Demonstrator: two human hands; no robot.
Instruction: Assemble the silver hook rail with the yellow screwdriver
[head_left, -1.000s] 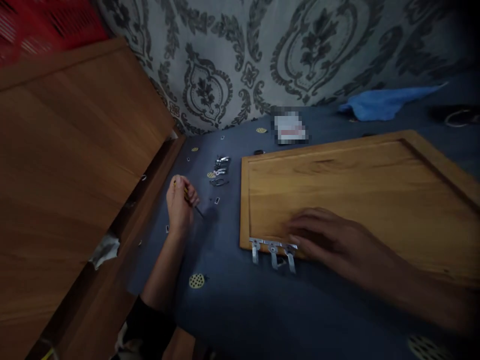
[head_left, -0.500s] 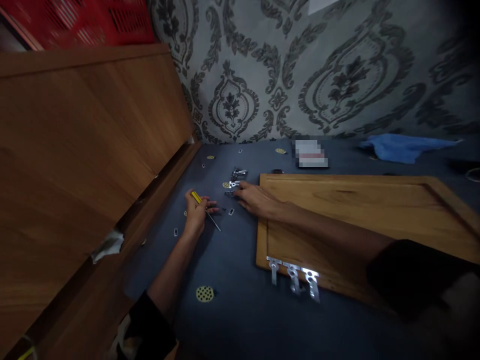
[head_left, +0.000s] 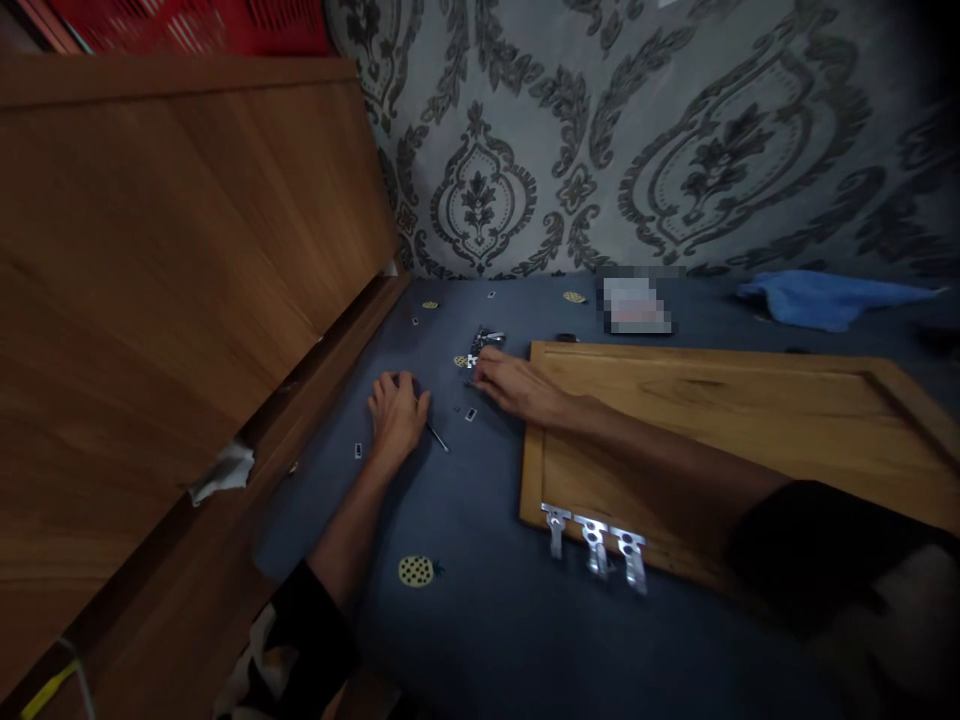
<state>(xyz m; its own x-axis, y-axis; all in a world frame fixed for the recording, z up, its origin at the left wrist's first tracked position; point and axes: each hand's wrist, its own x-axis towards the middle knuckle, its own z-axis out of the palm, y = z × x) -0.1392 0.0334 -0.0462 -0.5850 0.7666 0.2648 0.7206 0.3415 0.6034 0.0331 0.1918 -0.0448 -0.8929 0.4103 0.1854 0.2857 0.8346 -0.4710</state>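
My left hand (head_left: 397, 415) is palm down on the dark blue cloth, its fingers curled over a screwdriver (head_left: 439, 438). Only the metal shaft sticks out toward the right; the handle is hidden under the hand. My right hand (head_left: 510, 385) reaches across the wooden panel, fingertips pinched together beside a small group of metal hinges (head_left: 487, 340). What lies between those fingertips is too small to make out. A tiny dark piece, perhaps a screw (head_left: 457, 408), rests on the cloth between the hands. Several metal hinges (head_left: 595, 545) are fixed along the panel's near edge.
The framed wooden panel (head_left: 675, 400) lies flat on the right. A wooden cabinet (head_left: 187, 250) rises on the left, with a red basket (head_left: 225, 25) on top. By the patterned wall are a blurred-out box (head_left: 636, 305) and a blue cloth (head_left: 817, 298).
My left hand has turned palm down, covering the screwdriver's yellow handle, which showed before. My right hand stays by the hinges, its fingertips drawn closer together. The view has shifted slightly.
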